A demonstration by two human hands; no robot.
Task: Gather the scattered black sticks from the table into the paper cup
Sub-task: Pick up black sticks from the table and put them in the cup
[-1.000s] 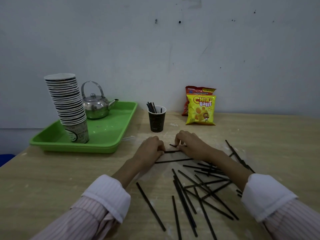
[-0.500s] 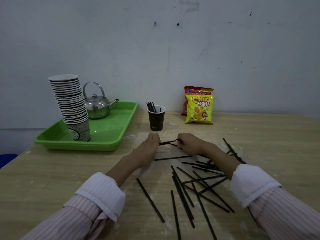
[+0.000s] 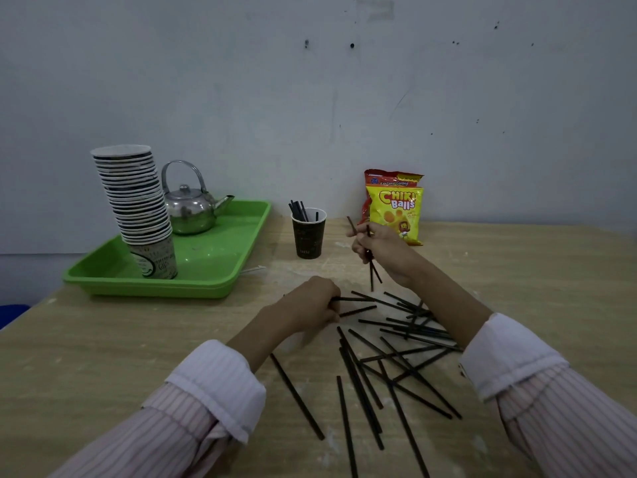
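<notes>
A dark paper cup [image 3: 309,236] stands upright at the back of the table with several black sticks leaning inside it. My right hand [image 3: 382,251] is raised just right of the cup, shut on a couple of black sticks [image 3: 372,270] held nearly upright. My left hand [image 3: 310,305] rests on the table in front of the cup, fingers closed on the end of a black stick [image 3: 355,299]. Several more black sticks [image 3: 386,360] lie scattered and crossed on the table between my forearms.
A green tray [image 3: 213,270] at the left holds a tall leaning stack of paper cups [image 3: 138,205] and a metal teapot [image 3: 191,210]. Two snack bags [image 3: 396,208] lean on the wall behind my right hand. The wooden table [image 3: 103,357] ends at the left.
My right hand has lifted off the table with sticks and moved up toward the cup. My left hand has stayed low and closed on a stick.
</notes>
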